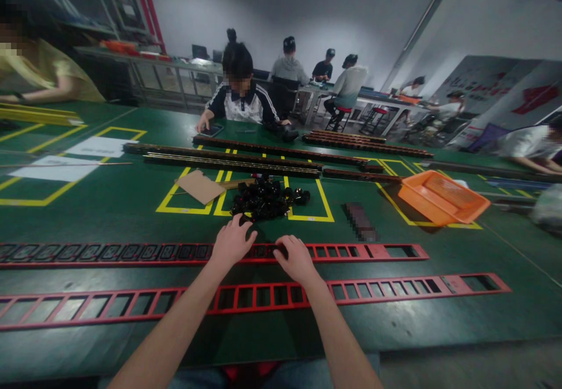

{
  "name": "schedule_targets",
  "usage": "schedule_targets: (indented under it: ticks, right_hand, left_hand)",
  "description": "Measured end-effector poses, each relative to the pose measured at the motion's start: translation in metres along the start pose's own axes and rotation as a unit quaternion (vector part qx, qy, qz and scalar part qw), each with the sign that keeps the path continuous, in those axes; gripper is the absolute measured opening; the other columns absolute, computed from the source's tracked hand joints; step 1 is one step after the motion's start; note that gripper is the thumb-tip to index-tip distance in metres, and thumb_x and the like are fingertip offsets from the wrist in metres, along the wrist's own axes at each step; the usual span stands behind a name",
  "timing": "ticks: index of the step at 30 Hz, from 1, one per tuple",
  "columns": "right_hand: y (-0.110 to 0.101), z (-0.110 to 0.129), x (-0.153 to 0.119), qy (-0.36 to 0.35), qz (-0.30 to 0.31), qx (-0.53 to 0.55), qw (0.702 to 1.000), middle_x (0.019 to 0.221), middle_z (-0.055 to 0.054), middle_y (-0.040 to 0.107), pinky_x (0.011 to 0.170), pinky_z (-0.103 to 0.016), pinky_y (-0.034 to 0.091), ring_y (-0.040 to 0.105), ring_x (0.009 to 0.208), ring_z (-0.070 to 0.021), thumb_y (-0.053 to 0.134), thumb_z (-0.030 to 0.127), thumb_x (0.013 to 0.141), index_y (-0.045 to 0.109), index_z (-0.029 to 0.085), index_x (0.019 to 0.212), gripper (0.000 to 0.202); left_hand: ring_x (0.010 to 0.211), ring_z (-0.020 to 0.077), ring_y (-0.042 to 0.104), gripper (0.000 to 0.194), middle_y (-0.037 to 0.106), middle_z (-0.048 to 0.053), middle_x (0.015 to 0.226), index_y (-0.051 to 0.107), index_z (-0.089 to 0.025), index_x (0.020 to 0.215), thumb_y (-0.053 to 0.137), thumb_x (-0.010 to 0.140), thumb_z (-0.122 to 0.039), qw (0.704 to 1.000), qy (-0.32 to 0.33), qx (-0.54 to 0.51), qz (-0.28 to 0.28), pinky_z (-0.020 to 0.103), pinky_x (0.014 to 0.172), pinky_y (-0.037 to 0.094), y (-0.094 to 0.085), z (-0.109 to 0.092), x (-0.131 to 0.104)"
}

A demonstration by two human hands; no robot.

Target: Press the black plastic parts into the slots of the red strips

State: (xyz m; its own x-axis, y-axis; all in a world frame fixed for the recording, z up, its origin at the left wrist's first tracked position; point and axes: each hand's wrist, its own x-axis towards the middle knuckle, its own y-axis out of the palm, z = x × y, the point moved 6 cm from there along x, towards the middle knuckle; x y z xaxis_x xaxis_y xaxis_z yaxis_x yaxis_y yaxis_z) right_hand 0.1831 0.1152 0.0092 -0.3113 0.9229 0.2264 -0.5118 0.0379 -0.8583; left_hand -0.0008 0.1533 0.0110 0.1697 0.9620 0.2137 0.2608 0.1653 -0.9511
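Two red frames lie lengthwise on the green bench [417,321]: the far frame [366,252], part filled with black parts, and the near frame [281,296], with open slots. One pile of black parts [263,198], too tangled to count, sits just beyond the far frame. The left hand [235,239] is at the pile's near edge, thumb and fingers apart. The right hand [295,255] curls over the far frame, right of the pile, beside one dark part [281,251]; whether it grips that cannot be told. Beyond are one orange basket [443,197] and one cardboard piece [200,187].
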Motion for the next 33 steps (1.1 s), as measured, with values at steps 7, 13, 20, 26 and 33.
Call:
schedule_targets:
  ticks: [7,13,20,26,33]
  right_hand:
    - [0.000,0.000,0.000,-0.002,-0.007,0.004,1.000,0.094,-0.003,0.064,0.079,-0.034,0.042,0.057,0.089,-0.0203,0.061,0.019,0.087,0.059,0.022,0.095,0.009]
    - [-0.001,0.000,0.000,-0.007,-0.008,0.008,1.000,0.092,-0.002,0.064,0.078,-0.034,0.042,0.058,0.088,-0.0201,0.062,0.018,0.087,0.059,0.022,0.094,0.009]
    - [-0.002,0.001,-0.001,-0.011,-0.013,0.021,1.000,0.099,-0.005,0.065,0.083,-0.038,0.045,0.060,0.095,-0.0219,0.060,0.019,0.087,0.059,0.022,0.102,0.015]
    - [-0.003,0.001,-0.002,-0.036,-0.025,0.041,0.998,0.123,-0.010,0.061,0.096,-0.044,0.043,0.056,0.114,-0.0257,0.056,0.014,0.085,0.053,0.020,0.125,0.041]
    - [-0.003,0.001,-0.002,-0.064,-0.042,0.053,0.996,0.127,-0.010,0.061,0.097,-0.043,0.045,0.055,0.116,-0.0241,0.055,0.011,0.085,0.049,0.021,0.135,0.051]
  left_hand:
    - [0.110,0.0258,0.059,0.017,0.053,0.009,0.135,0.061,-0.022,0.105,0.054,0.089,-0.021,0.994,0.030,-0.037,-0.094,0.037,0.088,0.053,-0.012,-0.003,-0.005]
    - [0.111,0.0225,0.061,0.016,0.054,0.008,0.135,0.056,-0.021,0.096,0.049,0.088,-0.009,0.983,0.074,-0.103,-0.135,0.034,0.091,0.053,-0.017,-0.008,-0.009]
    - [0.090,0.0226,0.070,0.018,0.067,0.010,0.111,0.052,-0.019,0.110,0.052,0.094,-0.027,0.981,0.083,-0.129,-0.121,0.034,0.074,0.058,-0.008,-0.008,-0.012]
    - [0.114,0.0233,0.061,0.040,0.059,0.011,0.125,0.041,-0.021,0.136,0.046,0.096,-0.023,0.958,0.207,-0.178,-0.090,0.039,0.096,0.054,-0.010,-0.030,-0.020]
    - [0.114,0.0223,0.060,0.026,0.053,0.010,0.127,0.049,-0.021,0.119,0.051,0.093,-0.019,0.947,0.237,-0.215,-0.030,0.038,0.095,0.056,-0.004,-0.039,-0.025]
